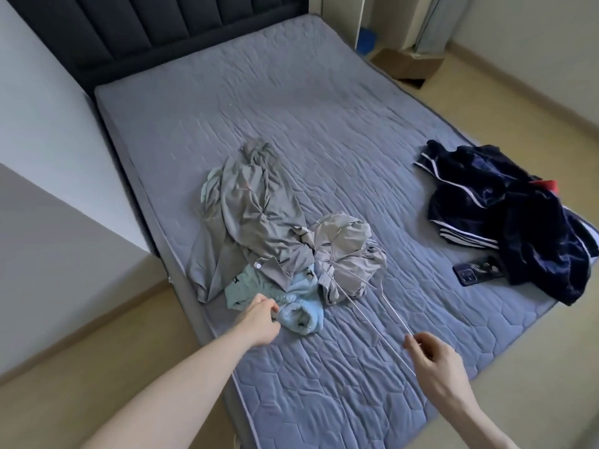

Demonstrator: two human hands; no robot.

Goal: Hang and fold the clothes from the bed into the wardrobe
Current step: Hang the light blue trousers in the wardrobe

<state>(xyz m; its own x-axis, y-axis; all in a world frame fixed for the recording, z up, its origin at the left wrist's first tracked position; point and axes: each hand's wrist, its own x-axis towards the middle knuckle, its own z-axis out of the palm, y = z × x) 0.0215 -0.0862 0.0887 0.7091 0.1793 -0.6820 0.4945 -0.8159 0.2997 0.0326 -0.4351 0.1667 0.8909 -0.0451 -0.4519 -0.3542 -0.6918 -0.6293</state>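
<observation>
On the grey quilted bed (pixel 291 108) lies a heap of clothes: a long grey-green garment (pixel 249 209), a beige garment (pixel 346 251) and a light blue printed garment (pixel 298 312) at the near edge. My left hand (pixel 261 319) pinches the light blue garment at its left edge. My right hand (pixel 434 358) holds the near end of thin wire hangers (pixel 366 312) whose far ends reach under the beige garment. A dark navy velvet garment with white stripes (pixel 509 218) lies at the bed's right edge.
A dark phone (pixel 476 270) lies on the bed beside the navy garment. The dark padded headboard (pixel 146 24) stands at the far end. A cardboard box (pixel 408 63) sits on the beige floor at the far right. A white wall runs along the left.
</observation>
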